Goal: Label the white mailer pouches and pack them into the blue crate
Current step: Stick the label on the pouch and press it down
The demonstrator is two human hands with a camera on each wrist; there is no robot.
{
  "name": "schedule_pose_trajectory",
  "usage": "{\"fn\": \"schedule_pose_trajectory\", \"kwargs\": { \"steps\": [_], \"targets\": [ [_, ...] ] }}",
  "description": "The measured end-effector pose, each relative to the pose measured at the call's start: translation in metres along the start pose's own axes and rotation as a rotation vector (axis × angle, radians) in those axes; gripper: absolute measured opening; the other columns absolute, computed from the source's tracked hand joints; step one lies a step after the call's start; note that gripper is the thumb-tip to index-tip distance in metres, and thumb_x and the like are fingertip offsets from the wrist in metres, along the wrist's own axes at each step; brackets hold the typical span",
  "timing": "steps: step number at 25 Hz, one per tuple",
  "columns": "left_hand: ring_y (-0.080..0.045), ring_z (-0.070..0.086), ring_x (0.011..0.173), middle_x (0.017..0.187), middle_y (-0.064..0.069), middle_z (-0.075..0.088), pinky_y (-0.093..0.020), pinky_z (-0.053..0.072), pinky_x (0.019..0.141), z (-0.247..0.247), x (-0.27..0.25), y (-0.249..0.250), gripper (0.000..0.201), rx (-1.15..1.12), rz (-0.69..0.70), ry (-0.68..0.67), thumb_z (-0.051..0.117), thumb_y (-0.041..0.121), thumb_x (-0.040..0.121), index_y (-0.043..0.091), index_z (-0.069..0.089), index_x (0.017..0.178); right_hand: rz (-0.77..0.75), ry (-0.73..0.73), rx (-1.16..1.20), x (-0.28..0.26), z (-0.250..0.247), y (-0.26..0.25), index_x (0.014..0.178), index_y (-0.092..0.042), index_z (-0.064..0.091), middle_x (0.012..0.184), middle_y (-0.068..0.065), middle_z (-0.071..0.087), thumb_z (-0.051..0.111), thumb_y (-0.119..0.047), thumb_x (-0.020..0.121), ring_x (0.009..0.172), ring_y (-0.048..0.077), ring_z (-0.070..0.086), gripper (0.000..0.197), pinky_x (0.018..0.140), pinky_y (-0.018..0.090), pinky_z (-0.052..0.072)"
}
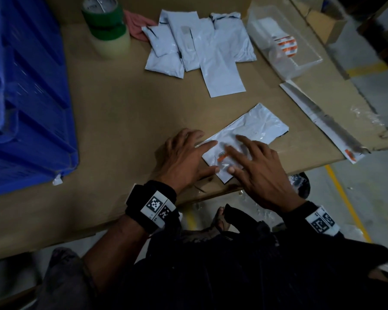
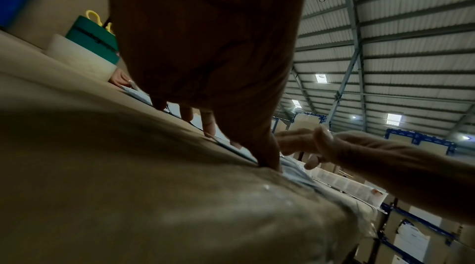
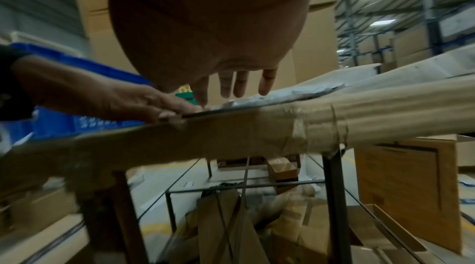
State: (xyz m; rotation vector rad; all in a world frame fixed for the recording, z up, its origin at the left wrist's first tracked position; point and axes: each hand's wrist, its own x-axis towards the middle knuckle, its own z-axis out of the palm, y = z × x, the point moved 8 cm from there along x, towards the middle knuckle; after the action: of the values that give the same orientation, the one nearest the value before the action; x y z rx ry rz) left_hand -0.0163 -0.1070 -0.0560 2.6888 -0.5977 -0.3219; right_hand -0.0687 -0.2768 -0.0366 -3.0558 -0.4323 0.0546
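Pouch point(image 1: 244, 139) lies flat under spread fingers point(image 1: 213, 144) of both hands.

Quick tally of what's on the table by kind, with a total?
White mailer pouches: 6, one under both hands, five in the far pile
Tape rolls: 2, green stacked on clear
Blue crate: 1
Clear label box: 1
Pink cloth: 1
Backing strip: 1
Total: 12

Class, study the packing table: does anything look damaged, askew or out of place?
The cardboard sheet covering the table is torn and ragged at its right corner, beside a long white strip. The unlabelled pouches lie overlapping, askew.
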Motion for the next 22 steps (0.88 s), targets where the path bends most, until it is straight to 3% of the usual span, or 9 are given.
{"fn": "schedule_pose_trajectory", "kwargs": {
  "steps": [3, 7, 11, 13, 18, 22],
  "targets": [
    [-0.019, 0.014, 0.149, 0.161, 0.011, 0.025, -0.043, 0.017, 0.113, 0.001, -0.002, 0.001, 0.07, 0.004, -0.01, 0.005, 0.056, 0.073, 0.086, 0.048, 0.04, 0.149, -0.018, -0.023, -0.044, -0.005, 0.009, -0.002, 0.155, -0.032, 0.041, 0.165, -0.002, 0.029, 0.025, -0.063, 0.105, 0.14, 0.024, 0.036, 0.061, 0.103, 0.047, 0.042],
    [-0.019, 0.013, 0.149, 0.162, 0.011, 0.023, -0.042, 0.015, 0.113, 0.002, -0.004, 0.0, 0.069, -0.003, -0.017, 0.006, 0.054, 0.073, 0.087, 0.05, 0.038, 0.15, 0.027, 0.055, 0.052, -0.003, 0.005, 0.0, 0.151, -0.024, 0.049, 0.16, 0.004, 0.038, 0.034, -0.057, 0.106, 0.134, 0.027, 0.042, 0.058, 0.097, 0.045, 0.046],
    [-0.018, 0.012, 0.149, 0.162, 0.012, 0.023, -0.042, 0.013, 0.114, 0.002, -0.004, 0.0, 0.069, -0.026, -0.025, -0.002, 0.057, 0.072, 0.086, 0.05, 0.039, 0.149, 0.043, 0.066, 0.045, -0.004, 0.006, -0.003, 0.149, -0.027, 0.051, 0.158, 0.0, 0.041, 0.033, -0.057, 0.107, 0.135, 0.025, 0.041, 0.055, 0.095, 0.045, 0.047],
    [-0.018, 0.013, 0.149, 0.162, 0.012, 0.023, -0.042, 0.014, 0.114, 0.002, -0.003, -0.001, 0.069, -0.04, -0.025, 0.005, 0.057, 0.072, 0.086, 0.05, 0.04, 0.149, 0.075, 0.07, 0.071, -0.003, 0.002, -0.004, 0.152, -0.031, 0.046, 0.158, -0.001, 0.04, 0.029, -0.059, 0.106, 0.135, 0.024, 0.04, 0.057, 0.097, 0.045, 0.044],
    [-0.018, 0.013, 0.149, 0.161, 0.012, 0.025, -0.044, 0.015, 0.115, 0.003, -0.002, -0.002, 0.069, -0.036, -0.012, 0.015, 0.058, 0.072, 0.085, 0.049, 0.041, 0.148, -0.008, -0.003, -0.028, -0.007, 0.01, -0.018, 0.151, -0.04, 0.044, 0.161, -0.005, 0.035, 0.024, -0.061, 0.106, 0.14, 0.023, 0.036, 0.053, 0.103, 0.049, 0.034],
    [-0.018, 0.013, 0.149, 0.16, 0.012, 0.026, -0.044, 0.015, 0.114, 0.004, -0.003, -0.002, 0.07, -0.035, -0.008, 0.022, 0.058, 0.073, 0.085, 0.049, 0.041, 0.148, 0.157, 0.166, 0.205, -0.004, -0.002, 0.007, 0.138, -0.027, 0.059, 0.145, -0.004, 0.053, 0.04, -0.046, 0.107, 0.126, 0.022, 0.048, 0.041, 0.093, 0.043, 0.044]
  ]
}}
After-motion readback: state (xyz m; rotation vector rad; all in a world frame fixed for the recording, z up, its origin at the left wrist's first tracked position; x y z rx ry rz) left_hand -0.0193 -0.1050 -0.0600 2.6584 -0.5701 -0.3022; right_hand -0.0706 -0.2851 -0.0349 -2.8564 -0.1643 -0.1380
